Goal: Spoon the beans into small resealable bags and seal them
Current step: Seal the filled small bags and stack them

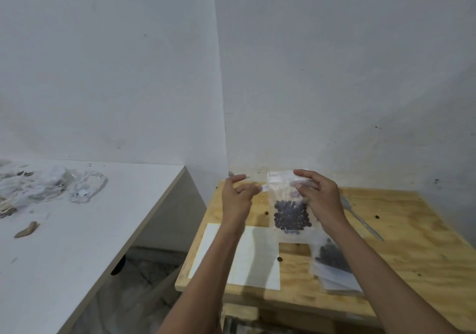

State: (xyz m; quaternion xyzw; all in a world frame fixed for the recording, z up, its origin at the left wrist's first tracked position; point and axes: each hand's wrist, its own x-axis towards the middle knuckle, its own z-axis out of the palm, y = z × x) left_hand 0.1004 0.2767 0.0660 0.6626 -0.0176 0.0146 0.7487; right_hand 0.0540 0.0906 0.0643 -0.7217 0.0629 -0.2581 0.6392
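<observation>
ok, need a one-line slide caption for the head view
Right hand holds a clear bag of dark beans above the wooden table; left hand open beside it.

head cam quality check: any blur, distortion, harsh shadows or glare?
Head view: soft overall, the left hand motion-blurred at its fingers; wide-angle bend shows in the white table edge; lighting is dim and even, with faint arm shadows across the white sheet; no strong glare, though the held bag is hazy near its top, where the right hand grips.
</observation>
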